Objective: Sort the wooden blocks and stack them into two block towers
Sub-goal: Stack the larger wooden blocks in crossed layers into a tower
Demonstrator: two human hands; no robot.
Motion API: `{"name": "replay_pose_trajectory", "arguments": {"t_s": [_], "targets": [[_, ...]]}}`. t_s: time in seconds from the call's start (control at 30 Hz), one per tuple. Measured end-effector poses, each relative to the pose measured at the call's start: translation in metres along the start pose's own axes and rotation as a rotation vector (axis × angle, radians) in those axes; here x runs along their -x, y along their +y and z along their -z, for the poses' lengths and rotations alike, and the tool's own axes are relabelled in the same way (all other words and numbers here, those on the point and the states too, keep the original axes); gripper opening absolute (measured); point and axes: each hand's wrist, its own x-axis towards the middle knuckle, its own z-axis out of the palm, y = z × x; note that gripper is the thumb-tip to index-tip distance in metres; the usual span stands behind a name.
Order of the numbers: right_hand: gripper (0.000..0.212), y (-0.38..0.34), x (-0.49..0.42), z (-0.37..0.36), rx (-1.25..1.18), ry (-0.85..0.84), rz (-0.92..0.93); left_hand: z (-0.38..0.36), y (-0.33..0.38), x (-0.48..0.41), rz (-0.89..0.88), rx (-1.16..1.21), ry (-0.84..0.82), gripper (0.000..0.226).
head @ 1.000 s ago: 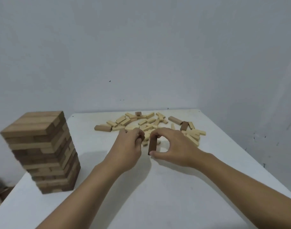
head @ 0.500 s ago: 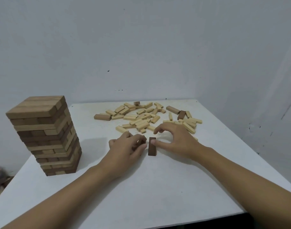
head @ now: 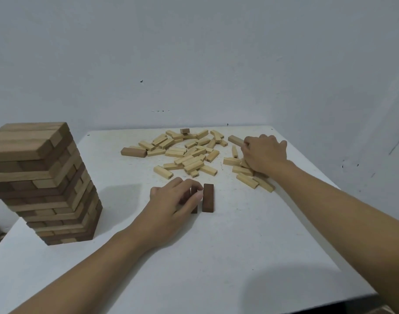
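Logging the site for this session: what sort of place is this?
Probably a plain indoor room: a bare pale wall, a white tabletop set against it, loose pale wooden blocks on top.

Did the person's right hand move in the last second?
Yes. The right hand left the dark brown block near the left hand and reached away to the right side of the pale block pile.

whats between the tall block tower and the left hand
Only bare white table with the tower's shadow on it lies between the tower and the left hand, as the head view shows.
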Motion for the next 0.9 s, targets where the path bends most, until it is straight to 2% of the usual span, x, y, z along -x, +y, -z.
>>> {"name": "replay_pose_trajectory", "arguments": {"t_s": [0.2,0.37,0.53,0.67,0.77,0.9], "targets": [[0.033,-0.001,-0.007,-0.011,-0.028,0.008,-0.010,-0.001,-0.007,-0.001,-0.001,0.078,0.020,0.015],[0.029,-0.005,-0.002,-0.014,-0.130,0.168,-0.018,0.000,-0.010,-0.001,-0.009,0.123,0.032,0.016],[0.021,-0.024,0.024,0.002,-0.479,0.211,0.000,0.002,-0.011,-0.001,0.028,0.130,0.029,0.013],[0.016,-0.036,0.071,0.016,-0.696,0.171,0.154,0.005,-0.008,0.001,0.024,0.129,0.051,0.013],[0.015,-0.038,0.102,0.012,-0.647,0.095,0.289,0.006,-0.008,0.000,0.022,0.124,0.057,0.018],[0.011,-0.029,0.122,0.005,-0.519,-0.001,0.430,0.008,-0.010,0.002,0.049,0.106,-0.001,0.038]]}}
